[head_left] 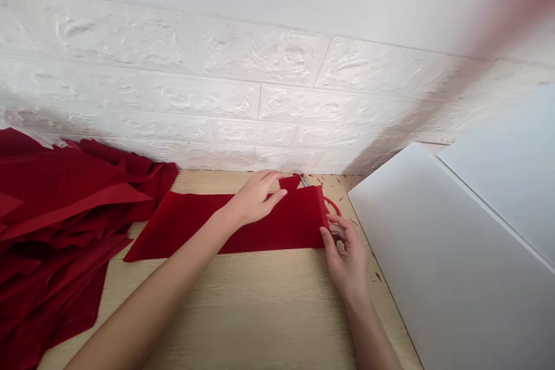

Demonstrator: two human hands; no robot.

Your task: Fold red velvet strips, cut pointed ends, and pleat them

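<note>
Cloth (56,196) heaps at far left, then a red strip (281,231) lies on the bench (260,312), long axis running left to right along the wall (173,92), slanted end pointing left, the left hand (251,202) over it with grip spread, the right hand (348,251) with grip pinching its right end.

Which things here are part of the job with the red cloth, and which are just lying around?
Probably in the job:
red cloth strip, with the right hand at its end and the left hand over it
heap of red cloth, the same colour
red loop handle, maybe scissors, partly covered

Probably just lying about:
small red scraps
white boxlike thing on the right
</note>
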